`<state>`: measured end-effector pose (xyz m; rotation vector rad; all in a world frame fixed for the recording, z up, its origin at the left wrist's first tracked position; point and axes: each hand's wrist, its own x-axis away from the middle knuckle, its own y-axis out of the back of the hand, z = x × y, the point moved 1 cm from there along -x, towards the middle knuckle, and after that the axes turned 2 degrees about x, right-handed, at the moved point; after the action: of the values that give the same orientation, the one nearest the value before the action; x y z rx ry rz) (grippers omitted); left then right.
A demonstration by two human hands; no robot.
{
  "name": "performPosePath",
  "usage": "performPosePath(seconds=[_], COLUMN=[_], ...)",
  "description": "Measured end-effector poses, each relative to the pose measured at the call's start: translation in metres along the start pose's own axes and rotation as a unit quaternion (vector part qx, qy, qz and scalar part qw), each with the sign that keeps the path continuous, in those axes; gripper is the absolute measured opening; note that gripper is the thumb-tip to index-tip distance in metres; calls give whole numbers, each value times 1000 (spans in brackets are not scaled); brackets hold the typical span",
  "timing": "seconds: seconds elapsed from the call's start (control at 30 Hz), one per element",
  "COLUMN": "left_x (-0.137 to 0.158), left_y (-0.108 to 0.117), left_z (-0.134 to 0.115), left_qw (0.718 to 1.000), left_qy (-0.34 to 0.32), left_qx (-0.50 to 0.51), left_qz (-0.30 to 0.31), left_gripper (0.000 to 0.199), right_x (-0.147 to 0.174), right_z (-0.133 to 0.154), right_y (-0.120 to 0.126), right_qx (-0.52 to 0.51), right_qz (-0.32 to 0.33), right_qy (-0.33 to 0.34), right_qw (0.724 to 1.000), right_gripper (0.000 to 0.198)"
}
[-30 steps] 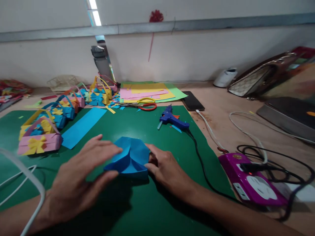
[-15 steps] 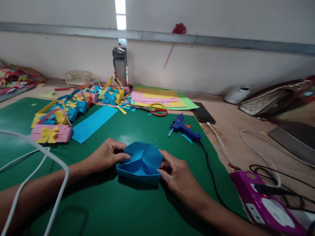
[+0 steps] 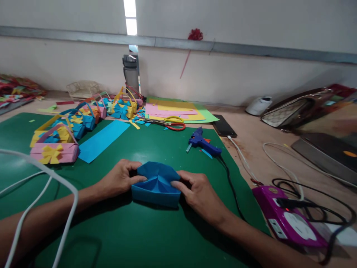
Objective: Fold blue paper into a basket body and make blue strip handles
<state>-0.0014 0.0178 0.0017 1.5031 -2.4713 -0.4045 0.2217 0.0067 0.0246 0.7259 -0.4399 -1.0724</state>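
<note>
A half-folded blue paper box (image 3: pixel 156 195) rests on the green mat (image 3: pixel 134 238) in front of me, its front wall upright and its back flap raised. My left hand (image 3: pixel 122 178) pinches its left end, thumb inside and fingers behind. At the right end my right hand (image 3: pixel 193 188) grips the paper the same way, thumb over the inner fold. The fingertips behind the paper are hidden. Beyond my left hand lies a flat blue paper strip (image 3: pixel 104 140). A blue glue gun (image 3: pixel 203 142) lies on the mat past my right hand.
Finished paper baskets (image 3: pixel 54 152) with bows line the left side. Scissors (image 3: pixel 174 124) lie by stacked coloured paper sheets (image 3: pixel 170 109). A phone (image 3: pixel 224 126), a purple power strip (image 3: pixel 287 219) and cables are at right. A white tube frame (image 3: pixel 67 182) crosses the lower left.
My right thumb has moved onto the inside of the box's right end, and the front wall stands more upright. The view has shifted slightly to the right.
</note>
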Motion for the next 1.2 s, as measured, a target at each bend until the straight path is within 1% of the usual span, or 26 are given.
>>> performPosePath(seconds=[0.13,0.33,0.47,0.63,0.8,1.0,1.2], left_x=[0,-2,-5,-12,-16,-17,-18], left_y=[0,-2,-5,-7,-8,-8,-9], left_z=[-1,-4,-7,-11,-13,-15,-17], left_qw=[1000,998,994,986,980,979,979], left_qy=[18,30,45,71,95,101,112], left_qx=[11,54,84,132,143,146,131], left_qz=[6,33,54,73,100,105,110], left_gripper=[20,27,23,17,18,16,24], right_x=[-1,-4,-9,-13,-14,-16,-17], right_z=[-1,-1,-2,-3,-5,-7,-5], right_y=[-2,-3,-1,0,1,-1,0], right_qx=[-9,-25,-72,-135,-163,-194,-221], right_qz=[13,10,30,68,84,104,120], right_qy=[1,-19,-25,-28,-22,-28,-38], right_qw=[1000,999,997,988,983,975,967], right_gripper=[24,29,33,30,31,25,20])
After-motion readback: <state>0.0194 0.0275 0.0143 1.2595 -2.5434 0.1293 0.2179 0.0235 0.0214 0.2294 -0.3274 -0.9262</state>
